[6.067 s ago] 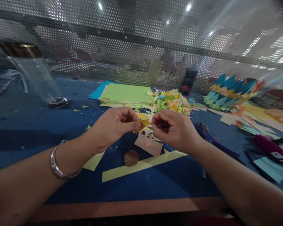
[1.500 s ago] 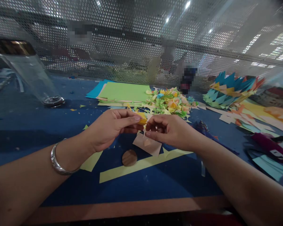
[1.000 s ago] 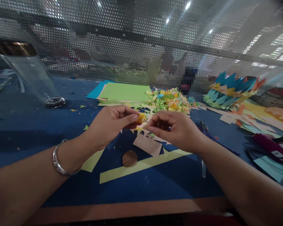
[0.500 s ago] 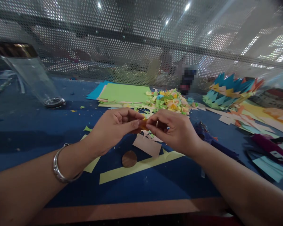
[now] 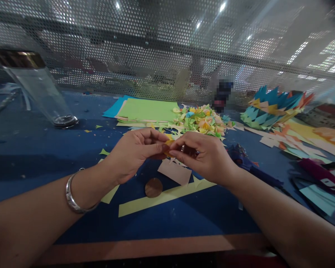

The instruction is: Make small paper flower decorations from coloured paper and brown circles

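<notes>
A small piece of orange-yellow paper (image 5: pixel 169 143) is pinched between my two hands above the middle of the table. My left hand (image 5: pixel 138 150) holds its left side, and my right hand (image 5: pixel 202 154) grips the right side with thumb and fingertips. Fingers cover most of the paper, so its shape is hidden. Beneath the hands lie a pale pink paper scrap (image 5: pixel 174 172), a round brown disc (image 5: pixel 153 187) and a long pale yellow strip (image 5: pixel 167 197). Just beyond them rises a pile of small folded paper pieces (image 5: pixel 205 119).
Green paper sheets (image 5: pixel 149 109) are stacked at the back. A clear bottle (image 5: pixel 41 89) stands at left. On the right are a spiky paper bowl (image 5: pixel 268 109), a dark blue glue gun (image 5: pixel 254 169) and a purple tool (image 5: pixel 321 175). Behind runs a perforated metal screen (image 5: pixel 156 48).
My fingertips have shifted slightly on the orange-yellow paper, the right ones moving a little left. Both hands keep their hold, and the things on the table stay put.
</notes>
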Available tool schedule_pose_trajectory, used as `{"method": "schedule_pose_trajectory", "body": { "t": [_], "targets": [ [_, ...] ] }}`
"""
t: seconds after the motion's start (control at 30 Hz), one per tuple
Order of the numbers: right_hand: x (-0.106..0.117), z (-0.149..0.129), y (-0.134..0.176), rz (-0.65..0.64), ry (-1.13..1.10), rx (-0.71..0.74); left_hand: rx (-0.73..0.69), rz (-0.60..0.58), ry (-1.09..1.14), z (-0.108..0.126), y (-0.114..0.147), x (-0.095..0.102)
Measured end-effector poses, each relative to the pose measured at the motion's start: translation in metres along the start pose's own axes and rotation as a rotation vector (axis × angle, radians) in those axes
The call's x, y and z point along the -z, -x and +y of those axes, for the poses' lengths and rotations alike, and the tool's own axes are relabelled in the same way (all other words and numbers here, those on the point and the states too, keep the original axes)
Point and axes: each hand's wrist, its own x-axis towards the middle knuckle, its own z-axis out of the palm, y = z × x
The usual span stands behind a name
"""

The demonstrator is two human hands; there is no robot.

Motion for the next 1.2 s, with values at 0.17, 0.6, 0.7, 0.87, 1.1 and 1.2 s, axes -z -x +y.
{"method": "schedule_pose_trajectory", "body": {
  "t": [0.17, 0.6, 0.7, 0.87, 1.1, 1.2],
  "targets": [
    [-0.0011, -0.0006, 0.001, 0.04, -0.145, -0.124, -0.037, 0.047, -0.037, 0.0006, -0.002, 0.0002],
    [-0.0012, 0.004, -0.0019, 0.072, -0.268, -0.301, -0.139, 0.034, -0.144, 0.0011, -0.0001, -0.0016],
    [-0.001, 0.0041, -0.0017, 0.069, -0.273, -0.302, -0.151, 0.024, -0.149, 0.0009, 0.0001, -0.0014],
    [-0.0011, 0.0054, -0.0016, 0.044, -0.286, -0.301, -0.166, 0.012, -0.151, 0.0008, 0.0007, -0.0014],
    [-0.0004, 0.0062, -0.0014, 0.011, -0.308, -0.286, -0.126, 0.003, -0.131, 0.0013, 0.0015, -0.0032],
    [0.0004, 0.0048, -0.0012, 0.007, -0.296, -0.28, -0.126, -0.004, -0.125, 0.001, 0.0017, -0.0027]
  ]
}}
